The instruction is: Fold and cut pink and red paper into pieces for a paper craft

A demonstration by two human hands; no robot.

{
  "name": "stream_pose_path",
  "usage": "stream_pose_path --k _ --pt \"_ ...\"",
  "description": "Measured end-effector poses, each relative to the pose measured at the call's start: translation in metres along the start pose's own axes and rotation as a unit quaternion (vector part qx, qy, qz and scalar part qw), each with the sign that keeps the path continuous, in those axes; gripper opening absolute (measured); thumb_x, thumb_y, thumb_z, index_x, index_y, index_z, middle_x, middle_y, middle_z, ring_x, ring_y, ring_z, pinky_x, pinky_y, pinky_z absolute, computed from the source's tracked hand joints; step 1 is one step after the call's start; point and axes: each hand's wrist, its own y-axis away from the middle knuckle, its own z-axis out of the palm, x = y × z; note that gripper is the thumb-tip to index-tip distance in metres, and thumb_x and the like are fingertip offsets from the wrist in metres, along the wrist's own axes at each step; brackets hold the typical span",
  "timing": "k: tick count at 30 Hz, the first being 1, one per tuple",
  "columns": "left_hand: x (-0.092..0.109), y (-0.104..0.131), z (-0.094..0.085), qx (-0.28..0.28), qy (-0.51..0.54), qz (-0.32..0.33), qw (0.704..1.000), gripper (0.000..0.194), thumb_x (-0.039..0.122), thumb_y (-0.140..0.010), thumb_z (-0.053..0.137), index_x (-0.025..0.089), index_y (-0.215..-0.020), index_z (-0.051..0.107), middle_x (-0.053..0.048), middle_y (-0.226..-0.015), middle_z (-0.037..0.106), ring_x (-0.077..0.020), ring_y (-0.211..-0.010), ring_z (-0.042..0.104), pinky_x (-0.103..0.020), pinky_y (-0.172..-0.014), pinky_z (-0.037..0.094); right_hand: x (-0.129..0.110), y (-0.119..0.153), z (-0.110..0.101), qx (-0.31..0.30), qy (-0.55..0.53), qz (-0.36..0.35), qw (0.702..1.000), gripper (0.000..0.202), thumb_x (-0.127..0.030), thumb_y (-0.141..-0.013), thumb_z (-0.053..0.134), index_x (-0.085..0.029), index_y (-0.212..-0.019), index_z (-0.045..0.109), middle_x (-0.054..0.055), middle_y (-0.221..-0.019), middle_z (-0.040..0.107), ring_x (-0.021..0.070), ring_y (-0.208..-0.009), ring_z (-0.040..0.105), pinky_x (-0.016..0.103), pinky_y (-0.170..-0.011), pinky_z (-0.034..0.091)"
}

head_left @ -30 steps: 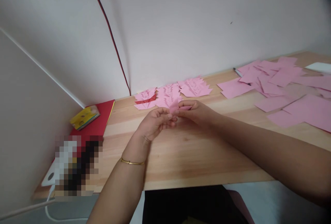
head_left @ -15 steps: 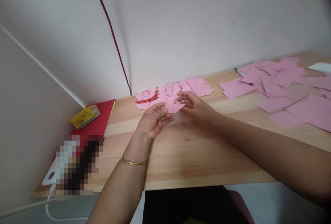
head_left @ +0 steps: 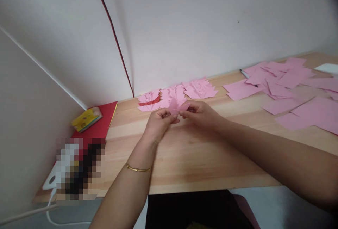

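Between my hands, just above the wooden tabletop, is a small folded piece of pink paper (head_left: 174,106) with pointed flaps standing up. My left hand (head_left: 161,122) is closed, its thumb and fingers pinching the paper's lower left edge. On the other side my right hand (head_left: 196,111) pinches the right part of the paper, fingers bent. Right behind lie rows of folded pink paper pieces (head_left: 200,88) along the wall, with a red folded piece (head_left: 149,101) among those on the left.
Loose pink paper sheets (head_left: 295,77) are spread over the right side of the wooden table (head_left: 185,162), with a pen (head_left: 244,74) beside them. A yellow packet (head_left: 87,119) rests on a red folder (head_left: 109,112) at the left. A dark red cable (head_left: 116,38) hangs along the wall.
My right hand has come down and now pinches the pink paper. The paper has gone from a flat-topped shape to one with flaps spread upward. My left hand has shifted slightly right.
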Motion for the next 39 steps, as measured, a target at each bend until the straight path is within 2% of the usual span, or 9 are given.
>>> stream_pose_path --k 3,6,14,17,22,28,33,36,39 --pt "-0.001 -0.001 -0.002 0.025 -0.132 0.033 0.990 0.017 0.028 -0.068 0.073 0.014 -0.067 0.064 -0.002 -0.064 0.064 -0.0101 -0.058 0.056 -0.023 -0.056 0.041 0.002 0.001 -0.002 -0.003 0.024 -0.004 1.000 0.021 -0.038 -0.081 0.058 -0.019 -0.081 0.068 0.001 -0.073 0.062 0.0144 -0.069 0.055 0.027 -0.064 0.042" --pt "-0.003 -0.001 -0.005 0.034 -0.193 0.043 0.980 0.022 0.034 -0.072 0.069 0.014 -0.063 0.062 0.000 -0.058 0.061 -0.0079 -0.049 0.046 -0.021 -0.048 0.031 0.000 0.002 -0.002 -0.001 0.055 -0.002 0.998 0.022 -0.037 -0.082 0.057 -0.019 -0.074 0.067 0.000 -0.068 0.061 0.0133 -0.066 0.055 0.026 -0.062 0.040" --pt "-0.005 -0.004 -0.009 -0.012 -0.145 0.068 0.987 0.020 0.032 -0.075 0.067 0.016 -0.069 0.057 0.002 -0.059 0.057 -0.0085 -0.054 0.047 -0.021 -0.053 0.033 -0.007 0.005 0.001 -0.012 0.065 0.032 0.997 0.026 -0.038 -0.085 0.052 -0.018 -0.078 0.067 0.000 -0.068 0.063 0.0125 -0.062 0.057 0.024 -0.059 0.040" --pt "-0.005 -0.004 -0.011 -0.012 -0.140 0.063 0.988 0.019 0.032 -0.075 0.067 0.016 -0.070 0.057 0.002 -0.059 0.056 -0.0085 -0.054 0.047 -0.021 -0.053 0.034 -0.004 0.003 0.000 -0.009 0.043 0.059 0.997 0.029 -0.042 -0.084 0.053 -0.019 -0.077 0.068 0.001 -0.072 0.066 0.0135 -0.065 0.059 0.025 -0.062 0.043" --pt "-0.004 -0.003 -0.012 -0.005 -0.143 0.053 0.988 0.017 0.031 -0.074 0.067 0.016 -0.073 0.059 0.002 -0.058 0.055 -0.0082 -0.052 0.046 -0.021 -0.052 0.033 -0.001 0.001 -0.004 0.052 0.045 0.069 0.995 0.030 -0.046 -0.080 0.058 -0.018 -0.070 0.064 0.001 -0.068 0.062 0.0139 -0.066 0.057 0.026 -0.062 0.043" --pt "-0.001 -0.002 -0.008 0.005 -0.080 0.023 0.996 0.021 0.027 -0.070 0.070 0.016 -0.064 0.054 0.002 -0.056 0.056 -0.0080 -0.052 0.048 -0.021 -0.053 0.034 -0.005 0.000 -0.005 0.031 0.054 0.066 0.996 0.041 -0.049 -0.088 0.045 -0.018 -0.067 0.058 0.002 -0.065 0.060 0.0135 -0.063 0.056 0.028 -0.063 0.043" --pt "0.002 -0.001 -0.006 0.014 0.033 -0.010 0.999 0.025 0.021 -0.064 0.071 0.016 -0.058 0.048 0.003 -0.053 0.055 -0.0078 -0.051 0.050 -0.022 -0.057 0.040 -0.001 -0.001 -0.011 0.075 0.025 -0.027 0.997 0.033 -0.045 -0.079 0.062 -0.020 -0.099 0.056 0.005 -0.094 0.061 0.0179 -0.085 0.058 0.032 -0.076 0.047" --pt "0.003 -0.001 -0.007 0.003 0.045 -0.025 0.999 0.026 0.021 -0.064 0.071 0.016 -0.057 0.047 0.002 -0.051 0.054 -0.0078 -0.050 0.049 -0.023 -0.056 0.040 0.000 -0.002 -0.011 0.042 0.095 -0.150 0.983 0.042 -0.038 -0.072 0.070 -0.022 -0.108 0.054 0.010 -0.112 0.054 0.0236 -0.106 0.052 0.037 -0.085 0.047" --pt "0.002 -0.001 -0.007 -0.024 0.040 -0.037 0.998 0.025 0.022 -0.064 0.072 0.015 -0.058 0.049 0.002 -0.051 0.054 -0.0078 -0.050 0.049 -0.022 -0.054 0.037 0.001 -0.002 -0.010 0.003 0.143 -0.229 0.963 0.029 -0.030 -0.078 0.065 -0.023 -0.104 0.057 0.011 -0.111 0.053 0.0247 -0.112 0.048 0.041 -0.091 0.044"
